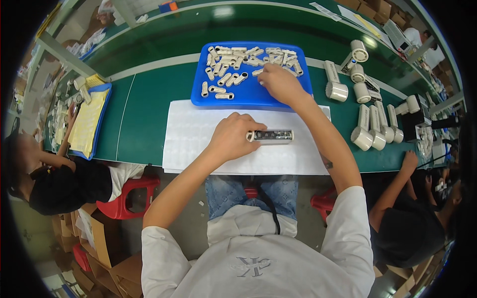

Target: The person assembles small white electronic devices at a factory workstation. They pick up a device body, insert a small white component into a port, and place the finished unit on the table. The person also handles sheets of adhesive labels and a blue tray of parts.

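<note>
My left hand (233,136) is closed around one end of a white rectangular device (272,141), its open side showing a dark circuit board. The device is just above white paper sheets (191,144) on the bench. My right hand (279,83) reaches over a blue tray (201,94), its fingers pinched together among small white plastic parts (232,79). What the fingertips hold is mostly hidden; a bit of white shows beside them. Several of these small parts, with dark square or round openings, lie loose across the tray.
White handheld devices with round heads (361,138) stand on the green bench (146,114) at right. A yellow-lined blue tray (90,126) lies at left. A co-worker (69,181) sits on a red stool (124,198) at left; another person (407,223) works at right.
</note>
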Motion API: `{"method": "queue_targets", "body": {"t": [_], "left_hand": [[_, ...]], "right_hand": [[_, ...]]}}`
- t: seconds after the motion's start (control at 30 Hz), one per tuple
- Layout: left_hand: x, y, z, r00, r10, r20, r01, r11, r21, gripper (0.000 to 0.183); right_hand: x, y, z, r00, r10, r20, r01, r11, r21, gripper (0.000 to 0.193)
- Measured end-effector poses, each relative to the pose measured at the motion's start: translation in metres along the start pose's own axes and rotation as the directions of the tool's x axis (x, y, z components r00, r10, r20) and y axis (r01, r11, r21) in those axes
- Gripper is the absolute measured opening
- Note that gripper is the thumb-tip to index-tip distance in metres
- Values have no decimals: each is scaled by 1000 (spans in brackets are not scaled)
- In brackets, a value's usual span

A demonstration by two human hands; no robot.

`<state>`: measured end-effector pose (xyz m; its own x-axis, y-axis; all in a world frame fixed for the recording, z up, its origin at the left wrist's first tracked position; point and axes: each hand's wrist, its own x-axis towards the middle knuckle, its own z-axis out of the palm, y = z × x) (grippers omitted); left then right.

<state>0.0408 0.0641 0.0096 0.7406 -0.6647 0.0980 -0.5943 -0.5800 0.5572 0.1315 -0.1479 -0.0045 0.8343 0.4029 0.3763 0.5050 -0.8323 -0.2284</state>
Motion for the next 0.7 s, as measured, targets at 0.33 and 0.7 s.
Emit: {"method": "queue_targets", "body": {"t": [0.33, 0.7], "left_hand": [[-9, 15, -2, 922, 61, -383, -165, 955, -245, 50], [-57, 61, -15, 734, 271, -622, -551, 773, -313, 27]], "right_hand": [[-112, -74, -56, 873, 479, 93, -153, 86, 985, 14], [-154, -134, -86, 937, 217, -275, 175, 389, 904, 24]]}}
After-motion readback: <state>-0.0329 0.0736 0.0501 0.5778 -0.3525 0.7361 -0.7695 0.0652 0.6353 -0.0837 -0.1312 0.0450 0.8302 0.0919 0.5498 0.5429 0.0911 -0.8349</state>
